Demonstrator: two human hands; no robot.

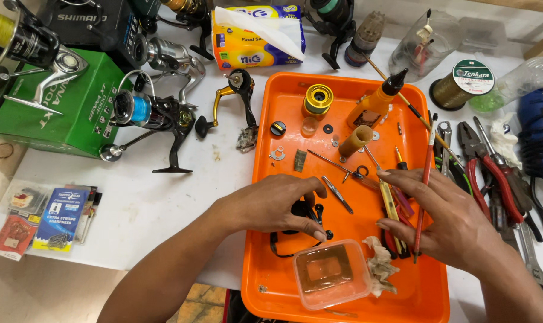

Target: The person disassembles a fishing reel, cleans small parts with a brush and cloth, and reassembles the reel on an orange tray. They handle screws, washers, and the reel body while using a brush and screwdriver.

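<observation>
The left hand (280,203) lies palm down over a black reel part (304,210) on the orange tray (271,263), its fingers curled around the part and gripping it, thumb tip low beside the part's small black knob. The part sits near the middle of the tray, just above a clear plastic container (331,274) that holds brownish liquid. A crumpled rag (379,266) lies touching the container's right side.

The right hand (448,221) hovers over the right half of the tray, fingers loosely bent, holding a thin red-handled brush (426,185) that runs nearly upright between thumb and fingers. Under this hand lie a yellow-handled tool (390,200) and some red-handled tools, partly hidden.

Farther up the tray stand a gold spool (317,99), an orange oil bottle with a black nozzle (379,98) and a tan cylinder (355,141), with small washers and screws scattered about them. A pair of tweezers (337,194) lies between the two hands.

On the white bench (158,203) left of the tray rest several spinning reels (155,116) and a green box (74,101). Right of the tray lie red-handled pliers (484,164) and a wrench
</observation>
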